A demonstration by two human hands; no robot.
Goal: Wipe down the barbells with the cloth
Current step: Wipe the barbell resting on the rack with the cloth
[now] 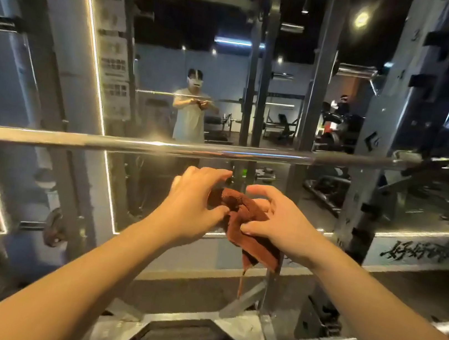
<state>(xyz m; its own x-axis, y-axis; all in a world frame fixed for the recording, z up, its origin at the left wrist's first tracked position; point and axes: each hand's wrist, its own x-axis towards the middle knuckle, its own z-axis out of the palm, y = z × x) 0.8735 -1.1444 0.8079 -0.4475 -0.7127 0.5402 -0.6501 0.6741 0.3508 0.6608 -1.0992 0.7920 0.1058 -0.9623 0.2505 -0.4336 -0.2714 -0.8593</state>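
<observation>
Brown cloth (244, 216) bunched in the grip of left hand (191, 208) and right hand (279, 224), below barbell (134, 144).

The cloth (242, 219) is plain rust brown. The barbell (162, 147) is shiny silver. The rack post (383, 135) is grey.
</observation>
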